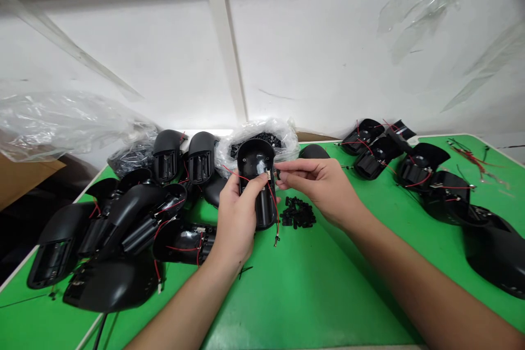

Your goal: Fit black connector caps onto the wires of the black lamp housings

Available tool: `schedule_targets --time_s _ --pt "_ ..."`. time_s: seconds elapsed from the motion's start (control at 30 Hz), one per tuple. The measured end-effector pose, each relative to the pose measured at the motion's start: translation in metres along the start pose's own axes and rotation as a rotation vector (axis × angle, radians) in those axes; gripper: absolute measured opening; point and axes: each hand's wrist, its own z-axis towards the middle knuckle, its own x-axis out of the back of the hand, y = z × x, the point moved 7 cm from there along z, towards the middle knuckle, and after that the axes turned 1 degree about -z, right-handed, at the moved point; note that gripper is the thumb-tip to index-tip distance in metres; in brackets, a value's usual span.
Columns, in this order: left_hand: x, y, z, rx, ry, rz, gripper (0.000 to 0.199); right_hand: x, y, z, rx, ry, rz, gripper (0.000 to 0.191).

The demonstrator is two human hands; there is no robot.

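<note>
My left hand (241, 213) grips a black plastic housing (256, 159) from its left side, thumb pressed on the inside by a small white connector (269, 175). The housing's hollow side faces me, and a red wire (276, 205) hangs from it past the lower edge. At the housing's right edge, my right hand (324, 186) pinches a small black part (278, 174) between thumb and fingertips; its exact shape is mostly hidden. Just below my right hand lies a pile of small black plastic pieces (298, 212) on the green table.
Similar black housings with red wires lie heaped at the left (135, 213) and in a row at the right (414, 167). Behind my hands stands a clear plastic bag (287, 134) of small black parts. Loose red wires (471, 158) lie far right. A white wall (328, 54) rises behind.
</note>
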Motion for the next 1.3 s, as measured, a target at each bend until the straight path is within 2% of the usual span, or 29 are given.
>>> schedule_targets --time_s 0.13,0.53,0.83,1.3 --pt "-0.0012 -0.0003 -0.0002 0.002 -0.006 0.007 0.040 -0.0026 0.0025 0.0004 -0.048 0.003 0.042 0.026" --pt "-0.0029 -0.0010 -0.0001 0.011 -0.008 0.015 0.039 -0.0021 0.0038 0.0007 -0.057 -0.003 0.086 0.034" --pt "-0.0004 -0.0027 0.0015 -0.008 0.001 0.022 0.040 -0.0020 0.0048 -0.0009 -0.097 0.015 0.108 0.023" --pt "-0.0025 -0.0008 0.0006 -0.017 -0.015 0.051 0.038 -0.0006 0.0067 -0.0006 -0.111 0.021 0.072 0.025"
